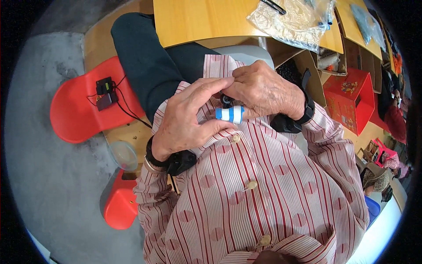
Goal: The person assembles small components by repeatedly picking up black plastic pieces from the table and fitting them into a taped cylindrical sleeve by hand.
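Note:
My left hand (189, 112) and my right hand (266, 88) meet close in front of the striped shirt. Between them is a small black round part (226, 100), pinched by the bent fingers and thumb of my right hand. A blue and white striped wrap (230, 114) appears to cover the right thumb's end. My left fingers curve over to touch the right fingertips, and the left thumb lies just under the wrap. What the left fingertips grip is hidden. Black straps with dark devices circle both wrists.
Ahead stands a wooden table (198, 20) with a clear plastic bag (290, 22) and a black pen-like tool (273, 6). A red stool (70, 108) at left carries black devices and cables. Near it is a clear plastic bowl (123, 155). At right are a red box (345, 99) and open cartons.

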